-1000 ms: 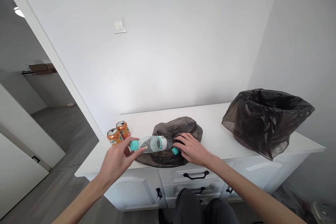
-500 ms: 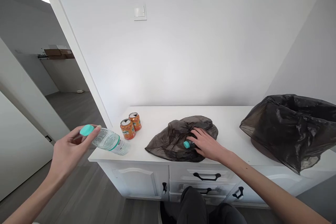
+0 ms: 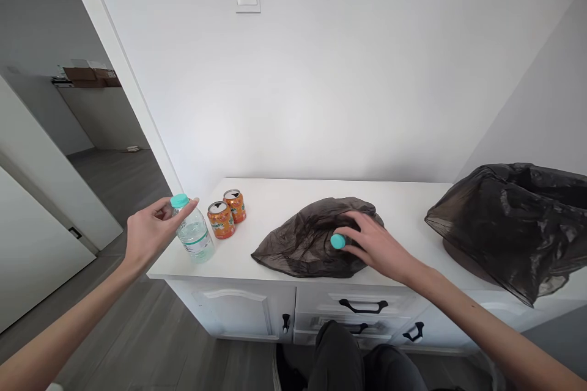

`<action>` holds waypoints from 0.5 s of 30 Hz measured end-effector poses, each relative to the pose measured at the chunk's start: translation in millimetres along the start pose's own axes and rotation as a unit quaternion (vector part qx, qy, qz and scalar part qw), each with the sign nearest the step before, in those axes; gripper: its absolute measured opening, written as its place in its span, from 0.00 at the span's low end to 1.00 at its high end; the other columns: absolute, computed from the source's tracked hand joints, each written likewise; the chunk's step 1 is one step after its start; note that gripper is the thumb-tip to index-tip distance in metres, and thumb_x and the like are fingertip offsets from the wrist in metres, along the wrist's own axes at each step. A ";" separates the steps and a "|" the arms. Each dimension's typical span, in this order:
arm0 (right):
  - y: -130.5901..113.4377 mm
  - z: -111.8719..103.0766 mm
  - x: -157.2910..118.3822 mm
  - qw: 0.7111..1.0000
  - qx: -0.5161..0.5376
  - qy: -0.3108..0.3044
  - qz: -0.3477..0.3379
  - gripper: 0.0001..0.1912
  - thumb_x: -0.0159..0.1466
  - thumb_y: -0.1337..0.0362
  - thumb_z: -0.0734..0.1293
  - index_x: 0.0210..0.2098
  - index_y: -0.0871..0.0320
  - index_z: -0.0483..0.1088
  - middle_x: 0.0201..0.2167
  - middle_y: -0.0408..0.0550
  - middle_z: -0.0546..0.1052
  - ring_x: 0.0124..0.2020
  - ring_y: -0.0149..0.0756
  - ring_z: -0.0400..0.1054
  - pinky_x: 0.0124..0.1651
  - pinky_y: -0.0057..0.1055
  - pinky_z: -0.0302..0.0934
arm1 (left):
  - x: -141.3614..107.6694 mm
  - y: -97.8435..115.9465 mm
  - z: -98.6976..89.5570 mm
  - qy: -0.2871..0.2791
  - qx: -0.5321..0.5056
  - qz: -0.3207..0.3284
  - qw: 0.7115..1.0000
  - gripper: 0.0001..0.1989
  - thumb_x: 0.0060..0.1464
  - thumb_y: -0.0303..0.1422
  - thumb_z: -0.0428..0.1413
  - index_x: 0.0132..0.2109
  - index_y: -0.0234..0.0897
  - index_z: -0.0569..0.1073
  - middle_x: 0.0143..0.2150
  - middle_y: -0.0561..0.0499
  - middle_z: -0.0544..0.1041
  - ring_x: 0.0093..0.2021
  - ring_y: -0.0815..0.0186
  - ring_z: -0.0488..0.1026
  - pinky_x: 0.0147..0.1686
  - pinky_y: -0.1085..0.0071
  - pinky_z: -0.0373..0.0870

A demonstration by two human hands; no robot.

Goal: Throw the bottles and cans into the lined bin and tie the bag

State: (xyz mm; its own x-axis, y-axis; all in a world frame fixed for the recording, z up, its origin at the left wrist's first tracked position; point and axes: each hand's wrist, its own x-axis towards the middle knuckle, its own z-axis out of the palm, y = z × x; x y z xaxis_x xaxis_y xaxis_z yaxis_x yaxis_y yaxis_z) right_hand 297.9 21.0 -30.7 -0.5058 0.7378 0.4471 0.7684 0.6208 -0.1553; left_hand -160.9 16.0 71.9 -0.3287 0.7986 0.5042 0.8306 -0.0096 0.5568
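Observation:
Upright near the left end of the white cabinet top is a clear plastic bottle (image 3: 196, 235) with a teal cap; my left hand (image 3: 151, 226) grips it near the neck. My right hand (image 3: 373, 244) has its fingers around a second bottle at its teal cap (image 3: 338, 241), over a crumpled dark bag (image 3: 298, 241); that bottle's body is mostly hidden. Two orange cans, a nearer one (image 3: 221, 220) and a farther one (image 3: 235, 204), stand just right of the left bottle.
A large black bag (image 3: 513, 232) covers a container at the right end of the cabinet (image 3: 270, 290). My knees are below its front edge, near the black drawer handles (image 3: 363, 306). A doorway opens at the left.
My left hand has moved right and brought its bottle from tilted to upright. The right hand has lifted its bottle slightly, cap toward me. The view has shifted a little.

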 end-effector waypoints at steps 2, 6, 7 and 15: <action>-0.3 -20.0 -3.8 0.998 0.051 0.028 0.033 0.15 0.72 0.58 0.64 0.57 0.45 0.72 0.63 0.55 0.67 0.64 0.53 0.64 0.60 0.52 0.67 | 2.4 2.1 5.2 -0.003 -0.014 -0.017 1.000 0.32 0.54 0.56 0.61 0.27 0.41 0.49 0.24 0.59 0.48 0.29 0.70 0.47 0.29 0.71 0.47; -8.3 -60.1 -7.2 0.974 0.167 0.108 0.108 0.17 0.71 0.49 0.65 0.55 0.47 0.73 0.59 0.53 0.71 0.61 0.50 0.67 0.60 0.47 0.67 | 5.8 6.4 11.6 -0.004 -0.020 -0.034 0.999 0.33 0.54 0.56 0.61 0.26 0.41 0.48 0.23 0.59 0.49 0.28 0.70 0.47 0.28 0.71 0.47; -11.4 -69.1 -7.2 0.965 0.195 0.121 0.126 0.18 0.70 0.48 0.66 0.54 0.47 0.74 0.58 0.52 0.73 0.60 0.50 0.68 0.60 0.47 0.67 | 5.9 6.6 12.1 -0.004 -0.019 -0.033 0.999 0.33 0.54 0.57 0.61 0.26 0.40 0.50 0.23 0.59 0.49 0.27 0.71 0.48 0.28 0.71 0.47; -35.3 -107.7 -7.1 0.878 0.400 0.151 0.215 0.24 0.64 0.45 0.71 0.55 0.47 0.76 0.59 0.46 0.77 0.60 0.49 0.70 0.64 0.48 0.65 | -9.1 -9.8 4.6 -0.004 0.012 -0.014 1.000 0.37 0.54 0.57 0.61 0.60 0.38 0.66 0.31 0.60 0.67 0.33 0.66 0.70 0.33 0.72 0.67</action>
State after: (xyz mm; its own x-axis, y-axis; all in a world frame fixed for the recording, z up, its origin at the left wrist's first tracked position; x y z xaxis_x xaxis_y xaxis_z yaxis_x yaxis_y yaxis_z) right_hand 316.6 -34.7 66.5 -0.0153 0.9206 0.3903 0.2812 0.3785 -0.8818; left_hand -163.9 11.7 58.8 -0.3478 0.8037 0.4829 0.8317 0.0267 0.5546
